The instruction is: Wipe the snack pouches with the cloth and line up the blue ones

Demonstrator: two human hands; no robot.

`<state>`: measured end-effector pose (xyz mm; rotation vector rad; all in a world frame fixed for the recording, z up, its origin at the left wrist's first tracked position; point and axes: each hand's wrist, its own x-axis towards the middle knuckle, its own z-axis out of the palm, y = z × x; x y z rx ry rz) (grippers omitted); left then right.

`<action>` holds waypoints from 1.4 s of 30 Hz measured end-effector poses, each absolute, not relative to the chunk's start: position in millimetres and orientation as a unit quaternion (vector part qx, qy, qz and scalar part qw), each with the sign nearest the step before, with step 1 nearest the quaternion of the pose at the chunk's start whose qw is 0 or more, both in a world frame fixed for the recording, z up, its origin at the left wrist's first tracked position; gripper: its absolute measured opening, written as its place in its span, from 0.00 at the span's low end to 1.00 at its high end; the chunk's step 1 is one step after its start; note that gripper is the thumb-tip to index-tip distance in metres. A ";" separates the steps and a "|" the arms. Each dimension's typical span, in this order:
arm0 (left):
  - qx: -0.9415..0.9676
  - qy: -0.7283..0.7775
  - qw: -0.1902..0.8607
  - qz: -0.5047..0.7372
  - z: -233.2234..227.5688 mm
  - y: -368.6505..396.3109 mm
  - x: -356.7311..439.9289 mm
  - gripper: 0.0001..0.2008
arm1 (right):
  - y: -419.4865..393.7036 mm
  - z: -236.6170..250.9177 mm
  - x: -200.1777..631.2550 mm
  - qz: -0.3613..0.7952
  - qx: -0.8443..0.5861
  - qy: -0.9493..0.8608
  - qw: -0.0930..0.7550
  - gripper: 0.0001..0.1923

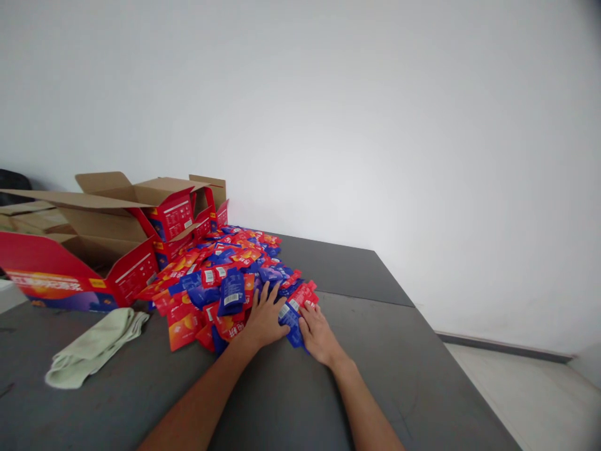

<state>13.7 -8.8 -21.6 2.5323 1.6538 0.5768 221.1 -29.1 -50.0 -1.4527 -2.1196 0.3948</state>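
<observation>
1. The left hand (265, 316) lies flat with fingers spread, palm down on the near edge of a heap of small red and blue foil sachets (225, 275).
2. The right hand (317, 329) rests just beside it, fingers extended and close together, tips on a red sachet (300, 297) and a blue one at the heap's near right corner; neither hand pinches anything.
3. The sachets look light, thin and slick, likely to slide over each other; a crimped edge seems the best place to pinch one.
4. A pale green folded cloth (94, 347) lies on the dark grey table (399, 363), well to the left.
5. Beyond the heap, open red-printed cardboard cartons (117, 244) stand by the white wall (375, 125).
</observation>
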 end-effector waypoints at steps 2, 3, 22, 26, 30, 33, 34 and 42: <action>0.821 0.540 0.034 0.181 -20.3 -11.9 13.0 0.36 | -28.6 -47.1 224.4 0.157 -0.536 -0.782 0.276 0.26; 0.820 0.542 0.034 0.180 -19.5 -13.1 13.2 0.36 | -27.7 -45.5 226.7 0.159 -0.540 -0.776 0.283 0.26; 0.836 0.458 0.159 0.256 -35.2 -31.2 68.7 0.19 | -21.5 -55.5 227.1 0.124 -0.665 -0.653 0.340 0.29; 0.802 0.476 0.212 0.292 -33.2 -34.1 68.0 0.25 | -18.9 -56.9 225.7 0.114 -0.669 -0.626 0.384 0.31; 0.802 0.452 0.243 0.305 -31.4 -36.6 67.1 0.27 | -20.1 -52.3 227.7 0.109 -0.683 -0.625 0.362 0.29; 0.815 0.463 0.219 0.271 -21.1 -36.5 58.7 0.21 | -20.7 -50.4 230.2 0.111 -0.674 -0.638 0.355 0.30; 0.822 0.464 0.210 0.256 -16.6 -36.1 53.5 0.18 | -20.7 -50.4 230.7 0.109 -0.671 -0.642 0.354 0.30; 0.890 0.388 0.217 0.103 -7.8 -31.4 9.7 0.31 | -23.3 -50.3 229.2 0.092 -0.677 -0.648 0.337 0.27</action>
